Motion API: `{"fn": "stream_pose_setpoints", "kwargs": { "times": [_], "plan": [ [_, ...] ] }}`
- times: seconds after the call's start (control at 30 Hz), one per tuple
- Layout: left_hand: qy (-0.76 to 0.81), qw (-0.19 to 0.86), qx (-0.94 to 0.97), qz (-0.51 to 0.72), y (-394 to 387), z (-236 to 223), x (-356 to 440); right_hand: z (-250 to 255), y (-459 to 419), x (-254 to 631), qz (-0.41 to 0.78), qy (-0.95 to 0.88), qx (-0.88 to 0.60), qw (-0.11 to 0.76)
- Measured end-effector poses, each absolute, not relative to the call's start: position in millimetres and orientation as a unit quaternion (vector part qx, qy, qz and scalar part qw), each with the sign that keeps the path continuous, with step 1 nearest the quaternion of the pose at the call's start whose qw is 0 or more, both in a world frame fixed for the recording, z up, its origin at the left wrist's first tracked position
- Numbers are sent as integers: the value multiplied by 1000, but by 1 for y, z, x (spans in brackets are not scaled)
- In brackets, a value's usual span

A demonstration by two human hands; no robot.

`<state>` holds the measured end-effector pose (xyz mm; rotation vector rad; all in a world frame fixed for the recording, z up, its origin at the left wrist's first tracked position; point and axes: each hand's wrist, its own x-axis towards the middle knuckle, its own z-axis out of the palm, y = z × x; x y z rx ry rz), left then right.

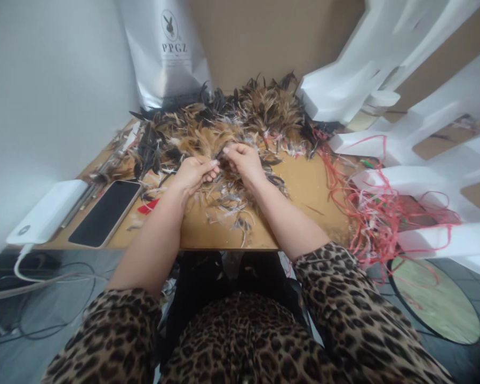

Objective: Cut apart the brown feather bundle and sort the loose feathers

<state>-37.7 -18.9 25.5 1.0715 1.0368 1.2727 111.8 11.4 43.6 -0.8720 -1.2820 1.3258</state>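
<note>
A wide heap of brown and black feathers (270, 109) covers the back of the wooden table. At its near edge my left hand (196, 173) is closed in a pinch, thumb against the curled fingers. Just to its right, my right hand (243, 160) also pinches, its fingertips close to those of the left. Dark feather bits show at the fingertips of the right hand; what the left fingers grip is too small to make out. Loose feathers and pale fluff (234, 205) lie under and in front of both hands.
A phone (106, 213) and a white power bank (50, 210) with a cable lie at the left. Tangled red strings (378, 213) spill over the right edge among white panels (428, 237). A silver bag (170, 58) stands behind. A red scrap (148, 206) lies near the left forearm.
</note>
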Motion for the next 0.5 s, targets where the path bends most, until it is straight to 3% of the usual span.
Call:
{"fn": "stream_pose_setpoints", "kwargs": {
  "times": [0.27,0.5],
  "plan": [
    [439,538,339,634,-13,25,-43,31,53,142,393,-550,-409,613],
    [446,545,331,628,-13,24,-41,27,41,141,129,-753,-430,480]
  ]
}}
